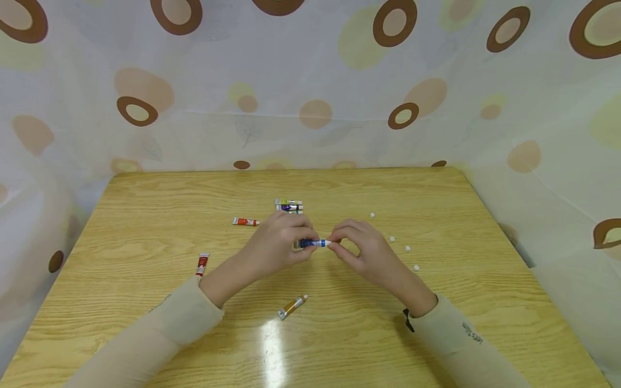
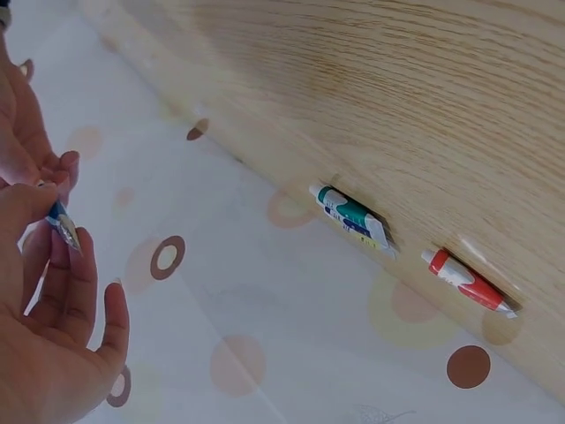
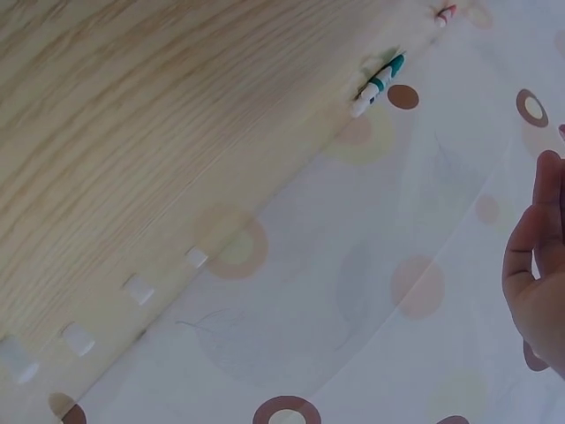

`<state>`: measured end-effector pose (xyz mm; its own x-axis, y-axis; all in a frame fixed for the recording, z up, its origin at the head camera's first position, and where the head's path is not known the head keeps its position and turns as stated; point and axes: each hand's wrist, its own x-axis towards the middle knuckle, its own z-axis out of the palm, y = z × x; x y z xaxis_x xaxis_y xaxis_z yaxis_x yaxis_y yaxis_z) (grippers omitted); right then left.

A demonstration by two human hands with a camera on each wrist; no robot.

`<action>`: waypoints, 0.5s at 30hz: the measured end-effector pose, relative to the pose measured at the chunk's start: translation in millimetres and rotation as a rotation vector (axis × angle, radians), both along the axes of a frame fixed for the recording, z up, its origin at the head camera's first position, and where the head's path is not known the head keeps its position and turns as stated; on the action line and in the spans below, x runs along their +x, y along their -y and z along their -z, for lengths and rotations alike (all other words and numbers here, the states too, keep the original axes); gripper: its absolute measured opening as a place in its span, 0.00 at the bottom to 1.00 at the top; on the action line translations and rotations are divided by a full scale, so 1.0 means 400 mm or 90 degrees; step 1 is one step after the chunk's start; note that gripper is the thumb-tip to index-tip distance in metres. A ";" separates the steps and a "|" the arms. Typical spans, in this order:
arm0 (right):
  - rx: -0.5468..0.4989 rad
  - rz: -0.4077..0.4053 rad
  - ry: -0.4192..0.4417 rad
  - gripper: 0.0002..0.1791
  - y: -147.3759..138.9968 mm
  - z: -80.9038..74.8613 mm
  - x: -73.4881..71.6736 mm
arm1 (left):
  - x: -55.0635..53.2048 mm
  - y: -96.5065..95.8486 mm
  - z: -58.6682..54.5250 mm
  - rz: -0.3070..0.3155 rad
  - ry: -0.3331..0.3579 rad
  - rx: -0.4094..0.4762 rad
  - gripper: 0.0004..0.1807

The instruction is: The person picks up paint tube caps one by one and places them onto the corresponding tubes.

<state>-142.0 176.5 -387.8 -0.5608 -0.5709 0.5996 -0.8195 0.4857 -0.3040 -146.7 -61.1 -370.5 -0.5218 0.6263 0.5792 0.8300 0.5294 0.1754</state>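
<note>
Above the middle of the table, my left hand (image 1: pixel 278 240) pinches a small blue paint tube (image 1: pixel 310 243), which lies level with its white cap end to the right. My right hand (image 1: pixel 366 248) pinches that white cap (image 1: pixel 328 242) between thumb and fingertips. Whether the cap is on the thread or loose cannot be told. In the left wrist view, part of the blue tube (image 2: pixel 62 223) shows between the fingers of the left hand (image 2: pixel 62 327). Only part of the right hand (image 3: pixel 543 274) appears at the right edge of the right wrist view.
Behind the left hand lie a yellow tube (image 1: pixel 288 202), a purple tube (image 1: pixel 289 207) and a green tube (image 2: pixel 351 214). An orange-red tube (image 1: pixel 246 221), a dark red tube (image 1: pixel 202 264) and a gold tube (image 1: pixel 292 307) lie apart. Several white caps (image 1: pixel 407 248) are scattered at right.
</note>
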 end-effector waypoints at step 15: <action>-0.003 0.001 -0.012 0.09 0.007 0.004 0.004 | -0.002 0.003 -0.001 0.003 0.003 0.003 0.06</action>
